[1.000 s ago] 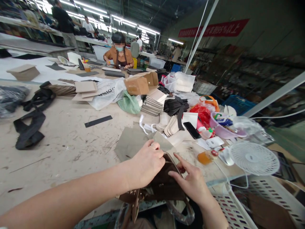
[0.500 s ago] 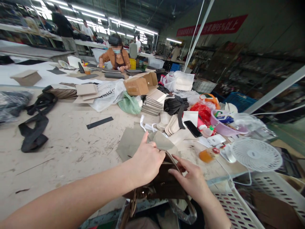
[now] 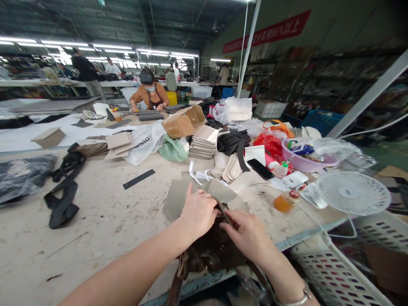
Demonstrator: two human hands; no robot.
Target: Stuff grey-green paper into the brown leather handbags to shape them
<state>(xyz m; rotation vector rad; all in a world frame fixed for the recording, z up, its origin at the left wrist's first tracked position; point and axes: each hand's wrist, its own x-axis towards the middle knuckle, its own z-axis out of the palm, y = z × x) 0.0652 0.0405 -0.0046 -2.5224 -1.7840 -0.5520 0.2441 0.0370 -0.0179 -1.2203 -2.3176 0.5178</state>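
A dark brown handbag (image 3: 207, 250) rests at the table's near edge, its opening facing me and its straps hanging down. My left hand (image 3: 198, 211) is closed on the bag's far rim, thumb side up; its fingertips are hidden behind the edge. On the right part of the same rim, my right hand (image 3: 245, 231) pinches the edge between thumb and fingers. Beneath and beyond the bag lies a grey-green sheet (image 3: 177, 197) on the table. White ribbon strips (image 3: 199, 174) lie just past the sheet.
To the right stand a white fan (image 3: 352, 193), a jar of orange liquid (image 3: 284, 202), a phone (image 3: 259, 169) and a lilac basin (image 3: 306, 161). Stacked card pieces (image 3: 204, 142) and a cardboard box (image 3: 183, 121) lie ahead. Black straps (image 3: 62, 204) lie left. A co-worker (image 3: 149, 91) sits across.
The view has turned slightly, so the table appears shifted right and lower. My right hand has moved closer to my left along the bag's rim; both still hold it.
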